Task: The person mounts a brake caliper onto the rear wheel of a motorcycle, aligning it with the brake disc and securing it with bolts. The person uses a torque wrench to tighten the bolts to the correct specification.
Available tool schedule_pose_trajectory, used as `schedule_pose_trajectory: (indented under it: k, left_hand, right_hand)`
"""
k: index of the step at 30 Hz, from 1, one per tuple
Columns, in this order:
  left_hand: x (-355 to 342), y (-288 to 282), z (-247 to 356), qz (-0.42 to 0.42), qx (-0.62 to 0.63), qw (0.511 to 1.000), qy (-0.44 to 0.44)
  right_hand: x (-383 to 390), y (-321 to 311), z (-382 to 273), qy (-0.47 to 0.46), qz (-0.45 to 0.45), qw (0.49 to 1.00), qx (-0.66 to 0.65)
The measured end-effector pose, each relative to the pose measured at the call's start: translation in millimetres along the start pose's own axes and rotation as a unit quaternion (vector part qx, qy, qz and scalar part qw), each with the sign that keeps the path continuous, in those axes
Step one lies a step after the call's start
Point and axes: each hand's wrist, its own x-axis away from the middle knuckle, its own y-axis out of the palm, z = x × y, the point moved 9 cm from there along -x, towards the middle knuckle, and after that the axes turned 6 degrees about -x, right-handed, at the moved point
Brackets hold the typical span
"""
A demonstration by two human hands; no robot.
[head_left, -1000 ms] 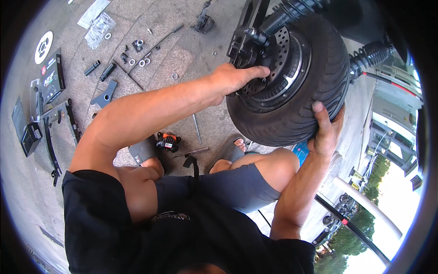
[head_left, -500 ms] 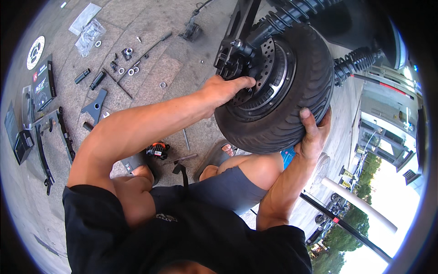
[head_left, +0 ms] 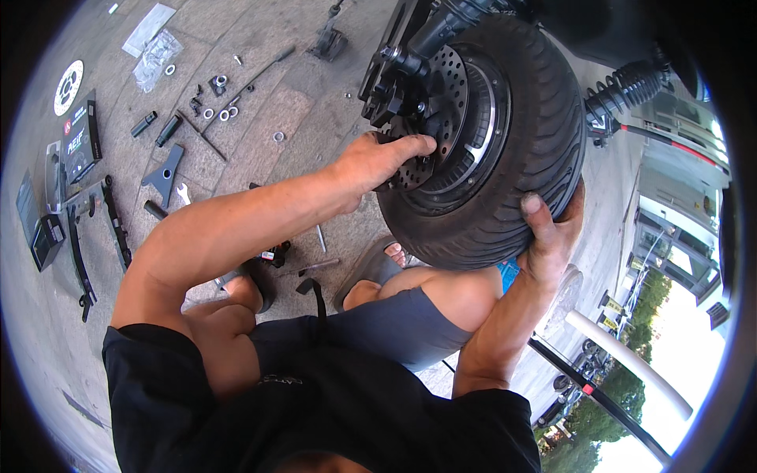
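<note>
A wheel with a black ribbed tyre hangs at the upper right, tilted, between a black fork leg and a coil spring shock on its far side. A drilled brake disc sits on its hub. My left hand is at the hub's left side, thumb pressed by the hub's centre below the black caliper-like part; its other fingers curl out of sight. My right hand cups the tyre's lower right, thumb on the tread and fingers wrapped behind it.
Washers, black sleeves, a long rod, a three-armed dark plate and an open-end wrench lie on the paving. Boxes stand at the left. A red-and-black pole crosses the lower right.
The wheel has shifted slightly up and right in view, and the fork leg with its caliper-like part slightly left. Both hands keep their places on the wheel.
</note>
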Motion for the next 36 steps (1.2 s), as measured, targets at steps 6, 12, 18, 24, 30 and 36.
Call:
schedule_pose_trajectory:
  k: [6, 12, 18, 24, 30, 36]
  left_hand:
    - [4.2, 2.9, -12.1, 0.007, -0.054, 0.997, -0.054]
    - [9.6, 8.3, -10.2, -0.022, -0.051, 0.996, -0.071]
    - [8.8, 14.0, -16.0, -0.036, -0.044, 0.995, -0.079]
    - [-2.9, 13.5, -35.6, -0.033, 0.009, 0.996, -0.079]
    - [-1.1, 6.9, -32.2, -0.001, 0.0, 1.0, -0.028]
    - [5.8, -11.3, -32.0, 0.043, -0.011, 0.999, -0.03]
  right_hand:
    - [3.4, -8.0, -0.7, -0.012, -0.016, 1.0, 0.01]
    - [2.2, -10.7, 0.3, -0.012, -0.036, 0.999, 0.027]
    - [2.3, -12.2, 1.6, -0.015, -0.053, 0.997, 0.052]
    - [3.5, -17.9, 5.6, -0.002, -0.035, 0.997, 0.075]
    - [3.5, -16.5, 2.8, -0.012, -0.045, 0.994, 0.098]
    - [5.2, -15.1, 4.1, 0.011, -0.04, 0.995, 0.092]
